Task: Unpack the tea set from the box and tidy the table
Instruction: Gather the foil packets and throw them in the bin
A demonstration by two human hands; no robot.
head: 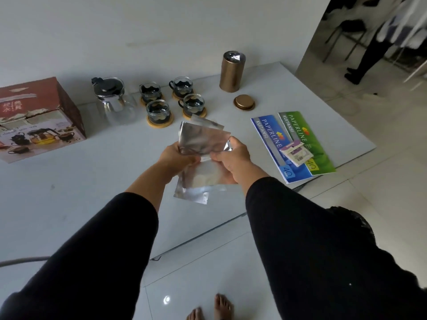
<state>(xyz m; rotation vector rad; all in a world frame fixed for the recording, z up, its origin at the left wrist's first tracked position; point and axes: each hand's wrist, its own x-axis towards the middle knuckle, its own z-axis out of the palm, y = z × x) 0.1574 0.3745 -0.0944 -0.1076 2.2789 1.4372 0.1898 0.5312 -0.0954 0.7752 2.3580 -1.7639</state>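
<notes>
Head view, items as we find them: our left hand (178, 155) and right hand (233, 159) are held close together above the middle of the white table (80, 181), both pinching a small stack of silver foil pouches (201, 144); the fingers are curled on the pouches, whose lower ends hang below the hands. At the far left edge of the table we log the red tea set box (39, 116), lying with its printed picture side toward us. Just right of it stands the glass teapot (114, 99) with a dark lid. Next to that, four glass cups (172, 100) on round wooden coasters, grouped two by two near the far edge. Further right along the far edge stands a bronze canister (232, 71), upright, foil showing at its open top; its bronze lid (244, 102) lies apart, on the table just in front of it. Toward the right edge lie a blue receipt book (275, 139) and a green receipt book (305, 135), side by side, with a small packet (295, 153) resting across both.
</notes>
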